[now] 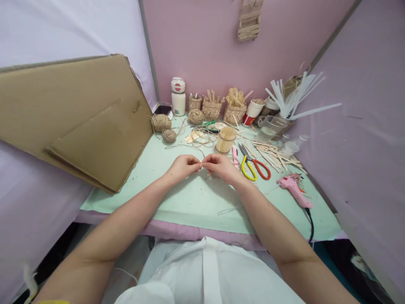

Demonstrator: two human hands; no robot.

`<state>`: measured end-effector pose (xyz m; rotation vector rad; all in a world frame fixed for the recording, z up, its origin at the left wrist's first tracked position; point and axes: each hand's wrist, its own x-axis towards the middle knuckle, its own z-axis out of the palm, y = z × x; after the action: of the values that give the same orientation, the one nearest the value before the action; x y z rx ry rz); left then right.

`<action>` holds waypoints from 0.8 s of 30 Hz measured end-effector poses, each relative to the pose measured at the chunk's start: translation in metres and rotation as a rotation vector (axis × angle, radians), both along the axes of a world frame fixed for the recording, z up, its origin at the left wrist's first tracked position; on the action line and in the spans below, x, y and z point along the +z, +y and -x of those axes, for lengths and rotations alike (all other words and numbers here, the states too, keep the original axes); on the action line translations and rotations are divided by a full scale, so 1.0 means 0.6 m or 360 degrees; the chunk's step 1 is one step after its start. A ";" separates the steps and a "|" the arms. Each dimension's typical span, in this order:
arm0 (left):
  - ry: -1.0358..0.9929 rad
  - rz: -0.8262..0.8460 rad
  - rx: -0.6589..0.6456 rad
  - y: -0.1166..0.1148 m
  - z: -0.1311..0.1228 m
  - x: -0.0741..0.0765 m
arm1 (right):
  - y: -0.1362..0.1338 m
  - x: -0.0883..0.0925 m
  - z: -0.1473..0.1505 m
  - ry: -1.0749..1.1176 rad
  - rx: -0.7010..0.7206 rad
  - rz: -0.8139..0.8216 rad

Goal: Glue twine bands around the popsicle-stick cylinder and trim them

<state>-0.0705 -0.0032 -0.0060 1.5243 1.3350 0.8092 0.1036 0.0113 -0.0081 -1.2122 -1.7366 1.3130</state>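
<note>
My left hand [185,164] and my right hand [220,164] meet above the middle of the table, fingertips pinched and almost touching. A thin strand of brown twine [190,146] runs from the table behind into the pinched fingers. The short end between the fingertips is too small to make out clearly. Just beyond my right hand stands a small round wooden cup [225,140], with twine around its rim. A pink cutter [235,157] and scissors [249,160] with one yellow and one red handle lie to the right of that hand.
Twine balls [161,122] sit at back left beside a large leaning cardboard sheet [85,122]. Behind are a white bottle [179,99] and baskets of wooden sticks [211,105]. Loose sticks [275,154] and a pink glue gun [294,190] with a cord lie right. A clear ruler [229,210] lies in front.
</note>
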 end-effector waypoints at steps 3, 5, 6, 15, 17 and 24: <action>-0.0072 0.0024 0.0051 0.002 0.004 0.001 | -0.004 0.008 -0.018 -0.0343 0.0026 -0.0411; -0.0176 0.0068 0.0114 0.004 0.007 0.003 | -0.007 0.014 -0.033 -0.0662 0.0130 -0.0749; -0.0231 0.0096 0.0136 0.006 0.009 0.004 | -0.009 0.015 -0.039 -0.0796 0.0207 -0.0865; -0.0368 0.0170 0.0170 0.010 0.015 0.006 | -0.023 0.008 -0.032 -0.1254 0.0553 -0.1027; -0.0356 0.0151 0.0174 0.011 0.018 0.006 | -0.025 0.009 -0.031 -0.1286 0.0542 -0.1047; -0.0175 0.0066 0.0189 0.019 0.036 0.001 | -0.020 0.009 -0.036 -0.1265 0.0536 -0.1010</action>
<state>-0.0920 0.0080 -0.0052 1.3588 1.3621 0.9206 0.1254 -0.0009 -0.0028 -1.1432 -2.7270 0.3174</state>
